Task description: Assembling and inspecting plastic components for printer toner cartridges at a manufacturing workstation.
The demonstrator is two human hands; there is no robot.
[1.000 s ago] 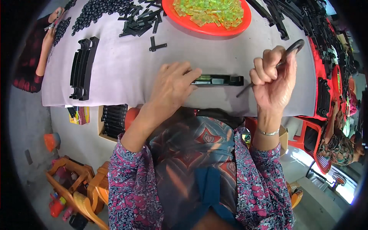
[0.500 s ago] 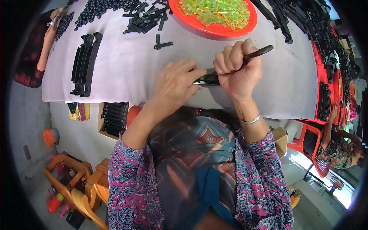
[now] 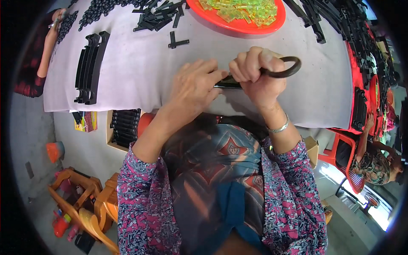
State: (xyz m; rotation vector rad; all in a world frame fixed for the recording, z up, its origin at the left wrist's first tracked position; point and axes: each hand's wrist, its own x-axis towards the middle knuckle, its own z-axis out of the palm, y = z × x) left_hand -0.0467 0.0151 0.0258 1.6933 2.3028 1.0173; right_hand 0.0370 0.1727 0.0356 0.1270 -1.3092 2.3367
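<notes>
My right hand (image 3: 259, 74) is closed around a tool whose dark looped handle (image 3: 289, 70) sticks out to the right, like that of scissors; its working end is hidden by my fingers. Between my two hands a short stretch of a black plastic part (image 3: 228, 85) shows, just above the near edge of the table. My left hand (image 3: 195, 83) is closed on the left end of that part, which its fingers mostly hide. Beyond my hands two small black strips (image 3: 178, 42) lie crossed on the cloth.
A red basin (image 3: 238, 32) of yellow-green clear pieces stands at the far middle, beside a heap of black strips (image 3: 159, 17). Long black parts lie at left (image 3: 91, 68) and far right (image 3: 314, 25). Another person's arm (image 3: 50, 49) rests at far left. A box of black parts (image 3: 124, 127) sits below the table.
The tool in my right hand has turned, so its looped handle shows as a ring. My right hand has moved slightly left, toward my left hand, which keeps its grip.
</notes>
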